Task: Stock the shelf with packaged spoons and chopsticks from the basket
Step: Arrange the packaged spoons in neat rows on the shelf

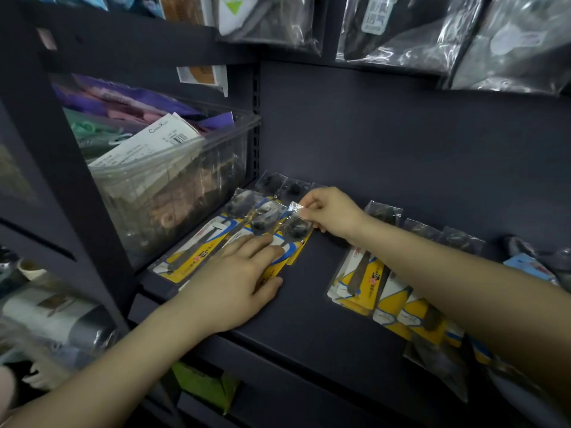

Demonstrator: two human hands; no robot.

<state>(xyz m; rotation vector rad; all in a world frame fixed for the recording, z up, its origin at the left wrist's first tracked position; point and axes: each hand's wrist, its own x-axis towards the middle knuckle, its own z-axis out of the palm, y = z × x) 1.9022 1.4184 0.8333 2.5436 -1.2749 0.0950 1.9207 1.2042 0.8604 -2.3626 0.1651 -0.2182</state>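
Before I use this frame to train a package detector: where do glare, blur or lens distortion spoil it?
Head view: glare streaks the clear plastic bags hanging top right and the cellophane tip pinched by the right hand; the wide lens bows the dark shelf upright; the left edge is blurred; yellow-carded spoon packs under the left hand stay fairly sharp.

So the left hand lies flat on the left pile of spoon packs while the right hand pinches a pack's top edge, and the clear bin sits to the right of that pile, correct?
Not quite. In the head view the clear bin sits left of the left pile of spoon packs. The rest holds: left hand flat on it, right hand pinching a pack's top edge.
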